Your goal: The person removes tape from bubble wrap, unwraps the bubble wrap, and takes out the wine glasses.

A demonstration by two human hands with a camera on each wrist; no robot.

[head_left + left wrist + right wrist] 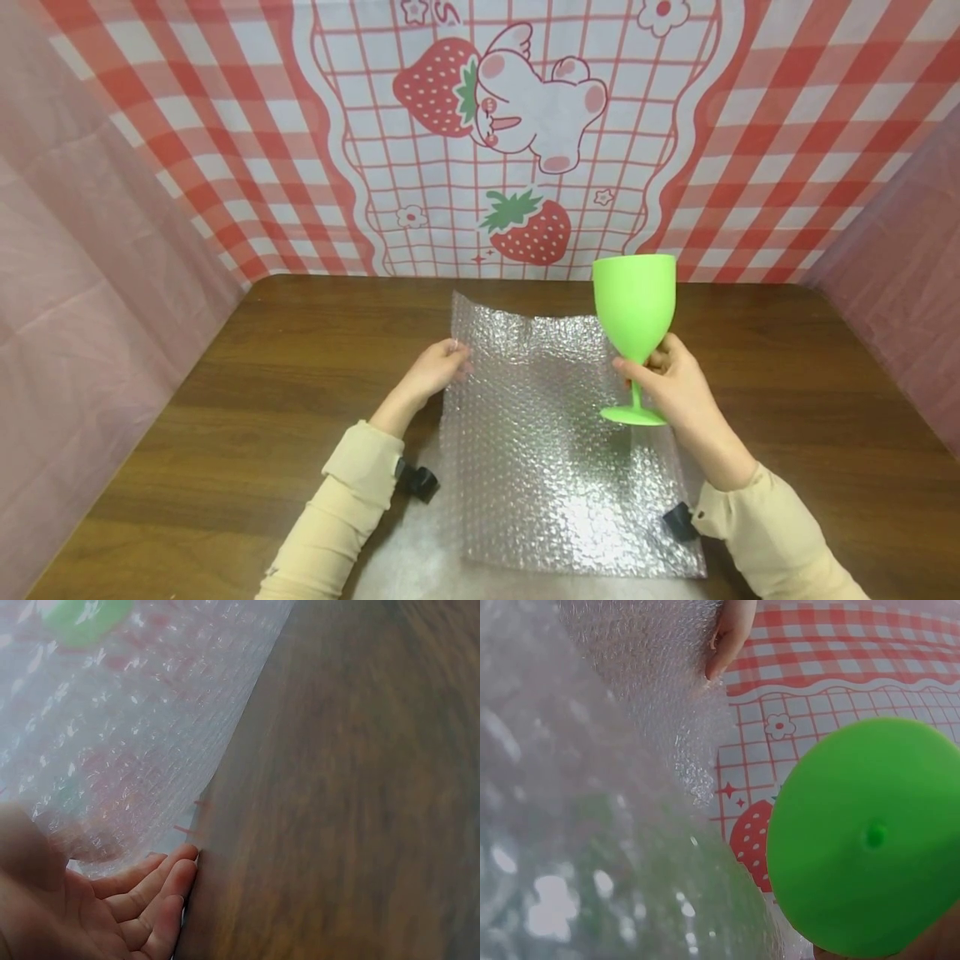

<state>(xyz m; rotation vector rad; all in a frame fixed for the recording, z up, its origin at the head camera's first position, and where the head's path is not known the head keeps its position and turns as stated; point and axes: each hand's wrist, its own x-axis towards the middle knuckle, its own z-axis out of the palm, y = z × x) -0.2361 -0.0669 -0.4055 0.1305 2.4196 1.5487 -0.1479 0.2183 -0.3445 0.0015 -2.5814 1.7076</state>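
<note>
Two hands work here: the right hand grips the stem of a green goblet, upright above the bubble wrap. It looks light, stiff plastic, best held there. The left hand pinches the wrap's soft edge.

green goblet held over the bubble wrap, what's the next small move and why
Probably lay the green goblet on its side on the bubble wrap. The right hand holds it upright by the stem, its foot above the sheet. The left hand pinches the sheet's left edge, slightly lifted, which suggests it could fold over the goblet.
</note>
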